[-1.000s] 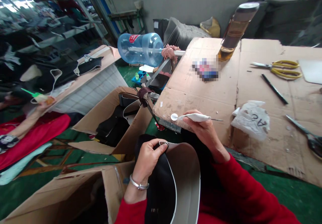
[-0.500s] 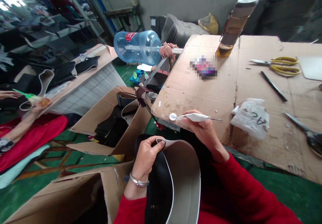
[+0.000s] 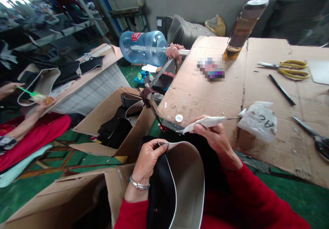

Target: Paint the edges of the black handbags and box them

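Note:
My left hand, with a silver bangle at its wrist, pinches the top edge of a curved bag panel. The panel is black on one face and pale grey on the other, with a white rim. Thumb and fingers close over a small dark ring-like spot there. In my right hand is a thin tool with a white wrapped handle, a metal rod poking out behind. Its fine tip points down left, above and apart from the panel. Just beyond lies a small round white cap on the cardboard-covered table.
Yellow-handled scissors, a black pen, a crumpled plastic bag, dark scissors and a tilted drink bottle are on the table. Cardboard boxes stand left. A co-worker's hand holds a green-tipped bottle.
My right hand has drawn the white-handled tool away from the round cap, slightly right and down, tilting its tip downward. My left hand keeps its pinch on the panel. The view shifted slightly.

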Available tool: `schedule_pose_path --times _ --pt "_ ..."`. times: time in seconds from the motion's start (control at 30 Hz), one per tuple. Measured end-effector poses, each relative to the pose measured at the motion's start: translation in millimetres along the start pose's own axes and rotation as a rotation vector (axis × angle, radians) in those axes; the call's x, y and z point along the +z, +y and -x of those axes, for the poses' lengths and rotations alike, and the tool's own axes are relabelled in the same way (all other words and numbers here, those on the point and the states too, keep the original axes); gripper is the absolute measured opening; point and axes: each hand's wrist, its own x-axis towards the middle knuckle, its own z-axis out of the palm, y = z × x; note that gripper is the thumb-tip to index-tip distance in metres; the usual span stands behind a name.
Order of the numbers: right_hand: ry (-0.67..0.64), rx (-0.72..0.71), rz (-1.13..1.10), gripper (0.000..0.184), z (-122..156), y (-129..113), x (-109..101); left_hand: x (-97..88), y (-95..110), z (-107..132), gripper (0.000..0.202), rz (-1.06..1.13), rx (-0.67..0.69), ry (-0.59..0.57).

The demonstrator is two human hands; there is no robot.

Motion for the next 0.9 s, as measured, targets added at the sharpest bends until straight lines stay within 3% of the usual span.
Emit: schedule_pose_path --times 0.13,0.9 --pt "-0.194 0.099 -0.084 0.027 8 0 13 -1.5 1 4 0.019 -0.014 0.025 -0.01" --pt "-0.317 0.122 -0.115 0.03 2 0 38 -3.4 -10 13 0.019 -0.082 0.141 0.04"
